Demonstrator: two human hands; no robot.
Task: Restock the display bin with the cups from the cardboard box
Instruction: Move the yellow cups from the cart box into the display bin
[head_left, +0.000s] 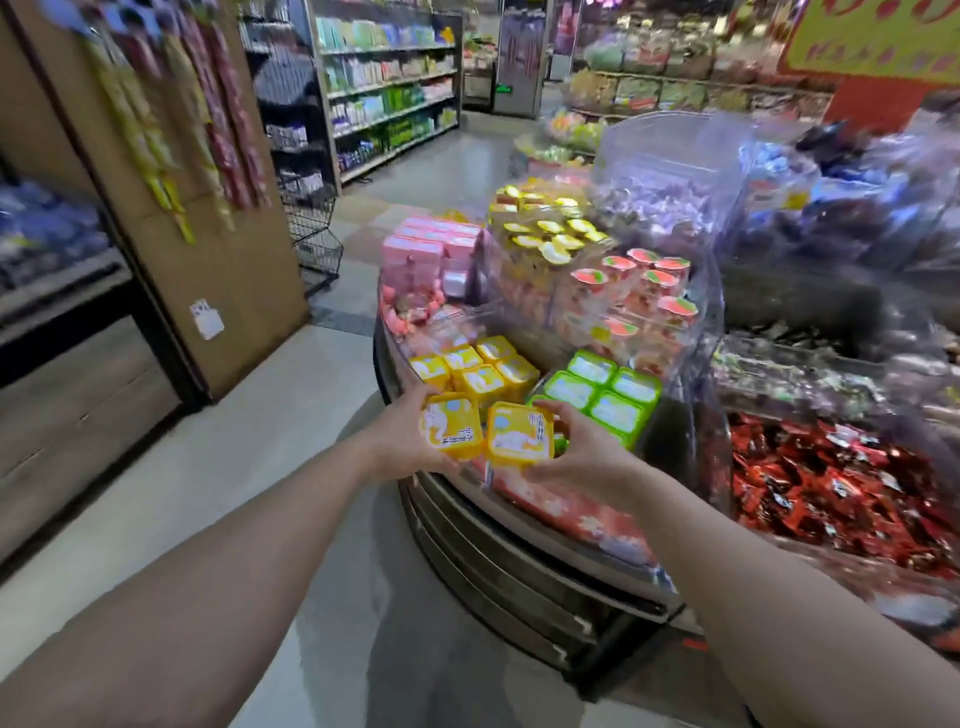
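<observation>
Placing step: left hand and right hand each grip square yellow plastic cup; next, set down just ahead beside yellow stack.

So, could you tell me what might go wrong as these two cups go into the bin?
The left hand and right hand each hold a yellow square plastic cup by its edges at the bin's rim; either could slip to the floor. Setting them down might also knock the stacked yellow cups or green square cups.

Dim, perhaps motion-blurred, wide-angle-warped store view.
</observation>
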